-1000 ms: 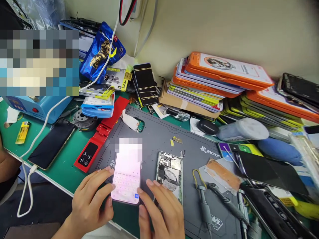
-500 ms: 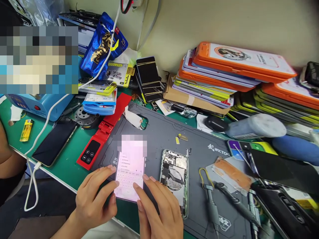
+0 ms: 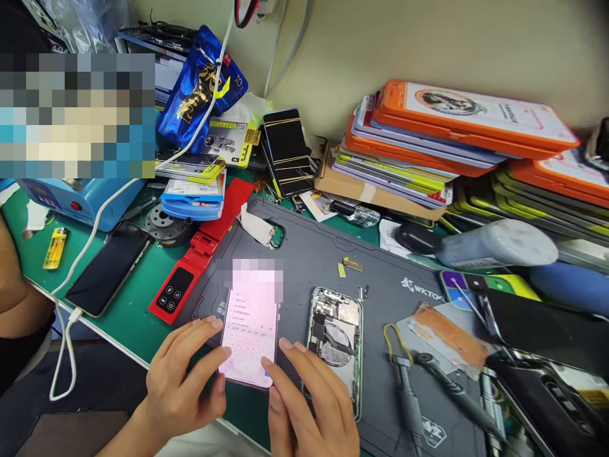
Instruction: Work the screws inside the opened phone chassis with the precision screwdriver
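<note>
A person's left hand [image 3: 185, 381] and right hand [image 3: 316, 403], fingers loosely bent and spread, frame a lit smartphone [image 3: 247, 352] lying at the near edge of a grey work mat [image 3: 309, 254]. Neither is closed in a grip; the right forefinger is at the lower right of the on-screen keyboard, near a blue key. The phone's top is pixelated and its lines of text are too small to read.

The mat carries white lettering, "WKTO", its end cut off by a multicoloured phone screen [image 3: 465, 285]. "BATTERY" runs along a yellow-edged battery box [image 3: 228, 143], and a blue pouch [image 3: 178, 124] bears gold characters and a "10". Print on the orange case [image 3: 514, 117] topping a stack against the wall is blurred.

Just right of the lit phone lies an opened phone [image 3: 342, 368], its parts exposed and its lower left corner hidden by the right hand. Two grey-handled screwdrivers [image 3: 413, 406] lie beyond it. At left are a red folding device [image 3: 172, 295] with four button icons, a dark phone [image 3: 109, 270] plugged into a white cable [image 3: 69, 352], and a yellow lighter [image 3: 56, 249].
</note>
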Available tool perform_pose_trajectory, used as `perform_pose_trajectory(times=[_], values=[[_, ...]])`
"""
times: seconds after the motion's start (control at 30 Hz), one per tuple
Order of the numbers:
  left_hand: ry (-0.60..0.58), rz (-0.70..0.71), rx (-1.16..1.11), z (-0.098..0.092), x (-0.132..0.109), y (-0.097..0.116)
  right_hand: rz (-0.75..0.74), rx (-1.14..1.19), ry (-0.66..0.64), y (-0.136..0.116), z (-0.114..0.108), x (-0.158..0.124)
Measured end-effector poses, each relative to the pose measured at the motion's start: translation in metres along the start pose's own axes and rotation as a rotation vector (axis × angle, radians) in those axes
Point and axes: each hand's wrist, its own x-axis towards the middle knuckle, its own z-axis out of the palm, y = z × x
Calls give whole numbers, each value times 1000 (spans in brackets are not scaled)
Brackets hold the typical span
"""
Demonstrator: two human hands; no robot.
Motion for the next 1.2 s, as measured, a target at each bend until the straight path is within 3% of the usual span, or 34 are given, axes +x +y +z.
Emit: perform_pose_trajectory(times=[0.3,0.5,0.8,1.1,1.2], values=[[-2,5,21,0,-2,-1,51,-37,70,-1,-1,2],[4,4,33,0,0,-1,-5,-23,55,2,2,1],[-6,26,18,-1,0,-1,95,-48,125,-6,-3,2],[-38,56,26,-2,1,-1,-50,-14,-2,0,0,-1],[-64,71,34,-3,1,-1,-20,1,7,0,0,-1]])
